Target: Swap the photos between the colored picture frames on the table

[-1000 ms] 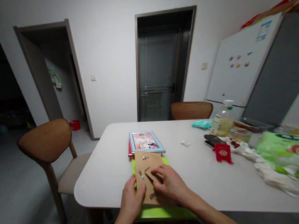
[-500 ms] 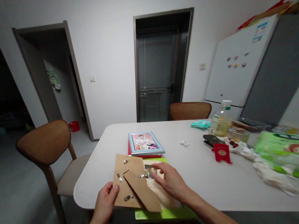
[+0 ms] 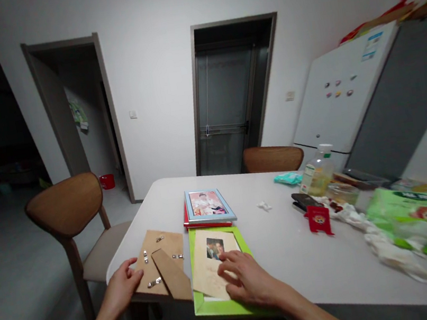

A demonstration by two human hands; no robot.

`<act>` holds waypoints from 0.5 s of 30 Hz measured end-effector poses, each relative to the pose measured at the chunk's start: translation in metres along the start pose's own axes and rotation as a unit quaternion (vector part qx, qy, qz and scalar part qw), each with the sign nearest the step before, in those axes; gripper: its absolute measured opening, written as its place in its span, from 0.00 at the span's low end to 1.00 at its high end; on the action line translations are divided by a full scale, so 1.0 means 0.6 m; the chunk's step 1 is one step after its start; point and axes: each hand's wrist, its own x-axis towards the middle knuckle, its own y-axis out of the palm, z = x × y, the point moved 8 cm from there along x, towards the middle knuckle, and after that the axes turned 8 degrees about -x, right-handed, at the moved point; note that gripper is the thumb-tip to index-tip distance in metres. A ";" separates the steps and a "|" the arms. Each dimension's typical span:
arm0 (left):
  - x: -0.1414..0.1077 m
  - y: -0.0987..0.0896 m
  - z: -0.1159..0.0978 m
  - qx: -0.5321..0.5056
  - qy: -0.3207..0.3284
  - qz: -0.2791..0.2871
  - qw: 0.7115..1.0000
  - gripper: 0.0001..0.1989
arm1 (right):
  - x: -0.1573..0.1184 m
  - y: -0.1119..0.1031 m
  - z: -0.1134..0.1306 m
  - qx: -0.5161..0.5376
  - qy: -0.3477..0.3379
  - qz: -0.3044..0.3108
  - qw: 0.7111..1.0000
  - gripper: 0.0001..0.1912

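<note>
Left hand [image 3: 121, 287]: fingers [image 3: 129, 263] relaxed and open, grasping nothing, at the lower-left edge of a kraft backing board [image 3: 156, 246], which lies metal clips up, set aside from the frame.
Right hand [image 3: 247, 278]: fingers [image 3: 230, 274] spread flat, not clenched, apparently pressing a paper print [image 3: 210, 273] down inside a lime-green picture frame [image 3: 207, 306].
Surface [image 3: 280, 257]: a blue-framed picture [image 3: 206, 206] lies beyond them; a green tissue pack [image 3: 419, 220] sits right.
Room: a wooden chair [image 3: 63, 201] stands left; a white refrigerator [image 3: 343, 92] stands upper right.
</note>
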 end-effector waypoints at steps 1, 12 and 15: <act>0.002 -0.006 0.004 0.012 0.001 -0.014 1.000 0.22 | -0.003 -0.002 -0.005 0.005 -0.003 -0.002 1.000 0.11; -0.108 0.181 -0.133 0.134 0.225 0.075 0.962 0.22 | -0.012 -0.019 -0.094 -0.043 0.201 -0.109 0.972 0.17; -0.130 0.250 -0.130 0.156 0.188 0.156 0.957 0.23 | -0.013 -0.008 -0.134 -0.047 0.255 -0.078 0.963 0.26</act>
